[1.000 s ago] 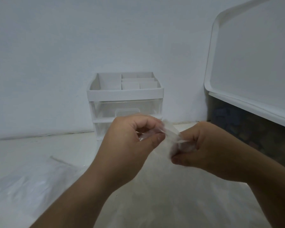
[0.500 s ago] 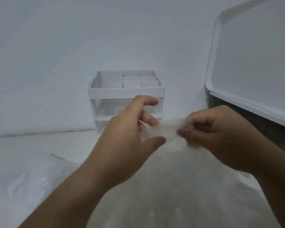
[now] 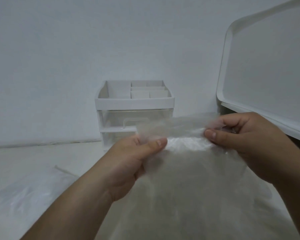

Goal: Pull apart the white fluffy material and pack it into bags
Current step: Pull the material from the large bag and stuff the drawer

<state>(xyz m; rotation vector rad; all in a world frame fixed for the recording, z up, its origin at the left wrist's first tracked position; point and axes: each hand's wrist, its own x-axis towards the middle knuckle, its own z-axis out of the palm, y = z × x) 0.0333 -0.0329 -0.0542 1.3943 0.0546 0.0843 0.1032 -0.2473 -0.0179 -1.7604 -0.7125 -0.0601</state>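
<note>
nearest the camera, the clear bag (image 3: 189, 187) hangs between both forearms, its body cloudy and off-white; whether any fluffy material is inside, there's no telling. up at its mouth, the left hand (image 3: 133, 158) pinches one side of the rim between thumb and curled fingers. the right hand (image 3: 249, 144) pinches the other, film stretched between them, likely to spread the opening for stuffing. wrists raised, hands level and apart. a spare bag (image 3: 24, 196) lies flat on the left. beyond stand a drawer organiser (image 3: 134, 101) and a leaning white lid (image 3: 267, 66).
</note>
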